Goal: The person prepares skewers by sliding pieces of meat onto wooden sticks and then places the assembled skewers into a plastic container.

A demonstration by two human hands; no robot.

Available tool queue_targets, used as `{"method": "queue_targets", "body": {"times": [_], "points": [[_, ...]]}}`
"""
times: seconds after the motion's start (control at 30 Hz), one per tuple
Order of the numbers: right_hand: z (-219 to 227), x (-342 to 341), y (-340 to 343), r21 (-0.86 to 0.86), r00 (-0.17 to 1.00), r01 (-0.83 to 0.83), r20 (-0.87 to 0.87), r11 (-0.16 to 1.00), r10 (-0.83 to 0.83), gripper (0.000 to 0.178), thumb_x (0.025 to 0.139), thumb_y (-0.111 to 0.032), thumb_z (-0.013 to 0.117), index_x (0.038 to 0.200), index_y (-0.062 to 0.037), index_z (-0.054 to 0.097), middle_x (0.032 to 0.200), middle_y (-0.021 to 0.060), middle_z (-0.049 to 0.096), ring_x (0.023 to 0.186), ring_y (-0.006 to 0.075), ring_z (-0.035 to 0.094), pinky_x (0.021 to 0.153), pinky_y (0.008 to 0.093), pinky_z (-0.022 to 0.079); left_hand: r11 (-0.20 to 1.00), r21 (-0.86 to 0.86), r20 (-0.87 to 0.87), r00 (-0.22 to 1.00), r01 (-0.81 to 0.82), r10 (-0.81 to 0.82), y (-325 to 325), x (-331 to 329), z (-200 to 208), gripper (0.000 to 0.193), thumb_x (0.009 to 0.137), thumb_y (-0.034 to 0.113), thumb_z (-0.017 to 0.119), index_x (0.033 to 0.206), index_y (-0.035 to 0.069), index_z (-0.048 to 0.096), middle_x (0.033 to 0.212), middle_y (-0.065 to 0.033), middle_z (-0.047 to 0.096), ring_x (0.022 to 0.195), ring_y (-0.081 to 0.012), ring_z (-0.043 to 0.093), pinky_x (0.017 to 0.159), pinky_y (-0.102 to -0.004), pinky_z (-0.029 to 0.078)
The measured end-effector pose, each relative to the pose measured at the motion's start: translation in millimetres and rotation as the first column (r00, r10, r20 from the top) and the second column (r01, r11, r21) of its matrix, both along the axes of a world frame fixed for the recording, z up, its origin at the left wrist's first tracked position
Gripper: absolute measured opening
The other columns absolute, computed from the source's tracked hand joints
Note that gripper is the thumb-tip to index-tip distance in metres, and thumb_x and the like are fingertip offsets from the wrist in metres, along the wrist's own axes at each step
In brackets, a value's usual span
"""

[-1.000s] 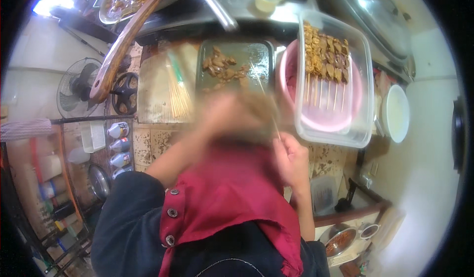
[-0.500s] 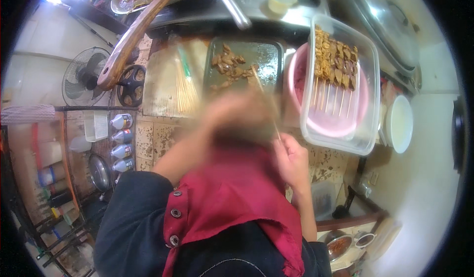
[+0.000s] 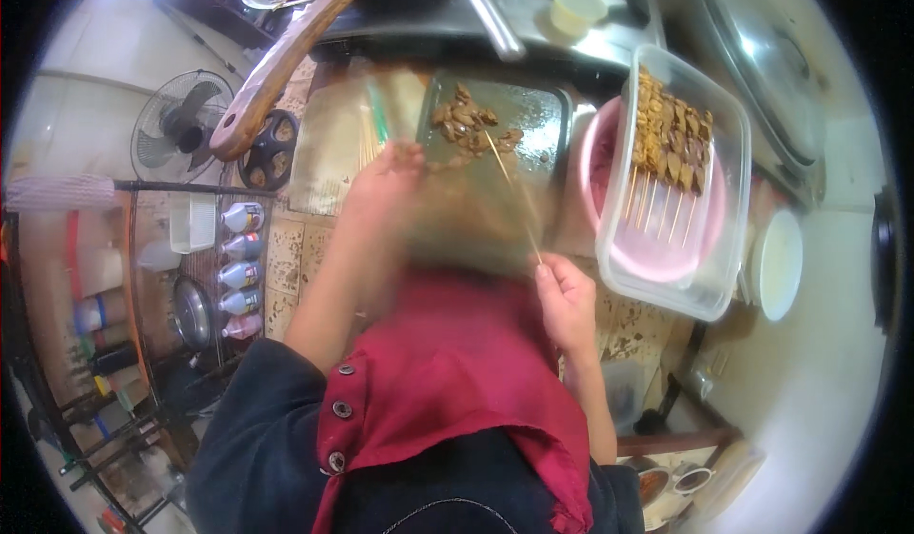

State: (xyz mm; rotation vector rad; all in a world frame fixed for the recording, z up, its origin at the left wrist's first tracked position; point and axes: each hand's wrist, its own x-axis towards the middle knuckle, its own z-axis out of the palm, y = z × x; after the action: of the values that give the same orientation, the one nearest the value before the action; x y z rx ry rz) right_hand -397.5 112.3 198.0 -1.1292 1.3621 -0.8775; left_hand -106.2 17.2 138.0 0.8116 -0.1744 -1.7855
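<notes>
Two hands at work: both over the tabletop (image 3: 314, 163), in front of a dark metal tray (image 3: 533, 120).
Right hand (image 3: 566, 296): closed in a pinch on the lower end of a thin wooden skewer (image 3: 509, 191); the stick slants up and away, its tip reaching the meat pieces.
Left hand (image 3: 386, 187): stretched forward, blurred by motion, fingertips at the near-left corner of the tray, just beside the meat. Whether it has a piece between the fingers cannot be told.
Meat pieces (image 3: 466, 120): small brown chunks heaped at the far-left part of the tray; the rest of the tray floor is bare and wet.
Change against the earlier frames: the left hand sat lower and nearer the body, close to the right hand; it now lies out at the tray edge. The right hand and skewer have kept nearly the same place and slant.
Meaning, as a judgement: the left hand is fetching the next chunk while the right holds the stick ready; a threading cycle is at its pick-up stage.
Finished skewers (image 3: 666, 144): a row lying in a clear plastic box (image 3: 705, 296) that rests on a pink basin (image 3: 595, 168), right of the tray.
Spare sticks (image 3: 367, 134): a bundle left of the tray.
Other items: wooden handle (image 3: 276, 72) at far left, fan (image 3: 181, 139) beyond it, white lid (image 3: 781, 263) at right.
</notes>
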Motion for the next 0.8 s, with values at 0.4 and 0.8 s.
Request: {"method": "queue_targets", "body": {"times": [0.4,0.8], "points": [[9.8,18.4,-0.4,0.101,0.991,-0.079,-0.100,0.992,0.089,0.018,0.089,-0.011,0.054,0.095,0.0025,0.064,0.060,0.0043,0.054,0.056,0.0070,0.047,0.053,0.0249,0.040,0.999,0.041,-0.092,0.996,0.011,-0.007,-27.5,-37.1,-5.1,0.027,0.096,0.022,0.049,0.109,-0.002,0.054,0.112,-0.0141,0.060,0.106,-0.0229,0.060,0.085,-0.0296,0.054],[18.6,23.9,-0.9,-0.025,0.971,-0.159,-0.186,0.987,0.151,0.015,0.088,-0.009,0.053,0.093,0.0010,0.063,0.063,0.0127,0.059,0.056,0.0128,0.057,0.055,0.0286,0.045,0.989,0.135,-0.029,0.998,-0.052,0.057,-30.4,-46.6,7.7,0.026,0.097,0.023,0.048,0.107,-0.001,0.053,0.111,-0.0158,0.060,0.107,-0.0244,0.060,0.086,-0.0325,0.055]]}}
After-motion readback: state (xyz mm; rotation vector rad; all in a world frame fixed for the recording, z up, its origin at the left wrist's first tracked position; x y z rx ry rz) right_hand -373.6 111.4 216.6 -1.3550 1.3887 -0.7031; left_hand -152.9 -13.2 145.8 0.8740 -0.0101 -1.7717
